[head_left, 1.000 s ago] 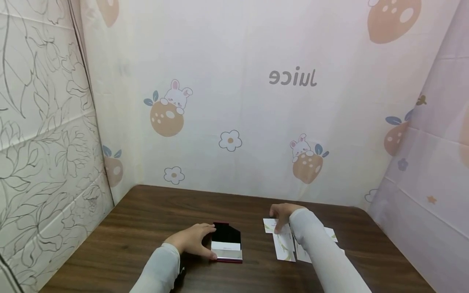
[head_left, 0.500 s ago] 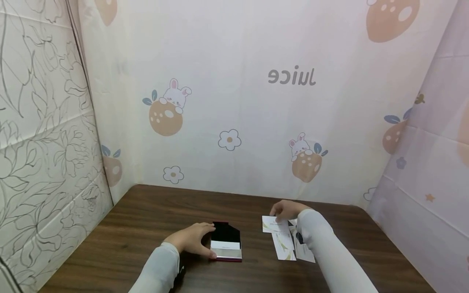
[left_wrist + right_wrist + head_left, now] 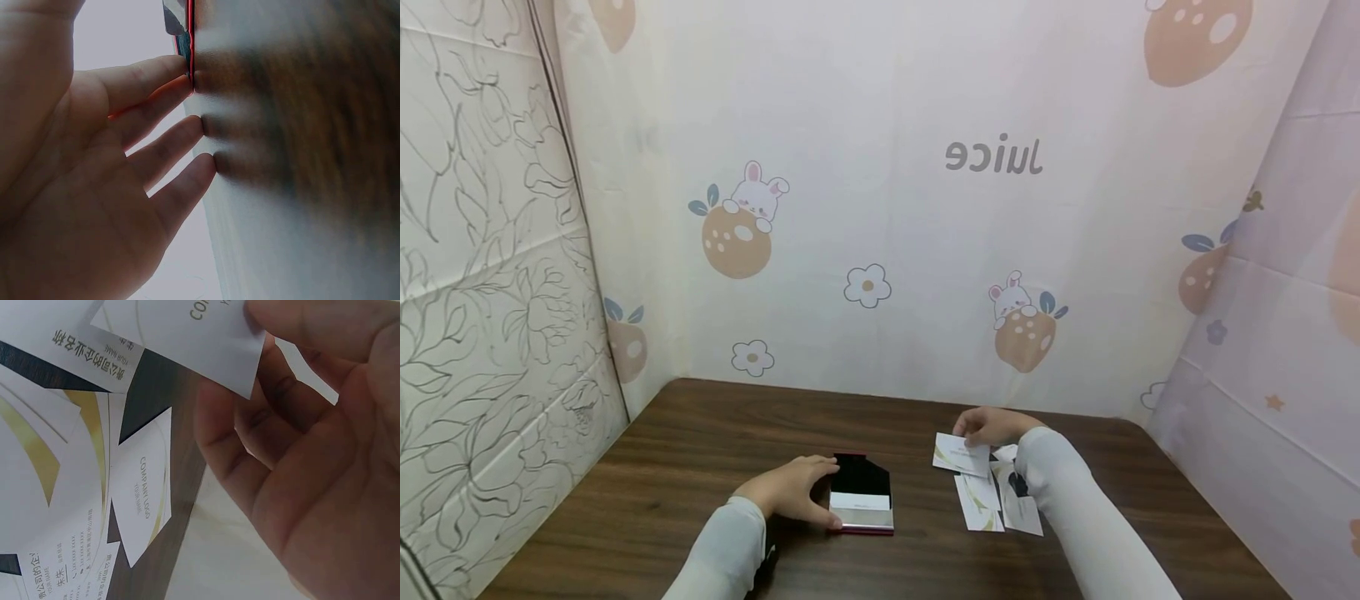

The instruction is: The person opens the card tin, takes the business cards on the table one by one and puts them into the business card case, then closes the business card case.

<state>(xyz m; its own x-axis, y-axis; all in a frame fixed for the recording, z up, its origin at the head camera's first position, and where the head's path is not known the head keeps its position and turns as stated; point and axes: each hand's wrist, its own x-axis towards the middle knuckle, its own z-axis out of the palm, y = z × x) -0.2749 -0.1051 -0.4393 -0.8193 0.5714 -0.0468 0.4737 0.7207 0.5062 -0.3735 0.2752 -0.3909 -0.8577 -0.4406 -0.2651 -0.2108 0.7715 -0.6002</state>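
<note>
An opened business card case point(image 3: 861, 518), with a black inner lid, silvery front and red edge, lies on the table with a white card in it. My left hand point(image 3: 793, 492) holds it at its left side, thumb by the near corner and index finger by the far one. In the left wrist view the other fingertips point(image 3: 206, 164) rest down at the tabletop. My right hand point(image 3: 992, 427) pinches a white business card point(image 3: 200, 337) between thumb and fingers, tilted above the others. Several loose business cards point(image 3: 981, 504) with gold curves lie overlapping beneath it.
The dark wood-grain table point(image 3: 737, 417) runs back to a printed curtain point(image 3: 880, 208) with rabbits and fruit. Another curtain point(image 3: 497, 250) with line-drawn flowers closes off the left, and a pale one point(image 3: 1262, 350) the right.
My right hand has picked a card off the spread and lifted it slightly, moving up and away from the rest, which show more now. The left hand stays on the case.
</note>
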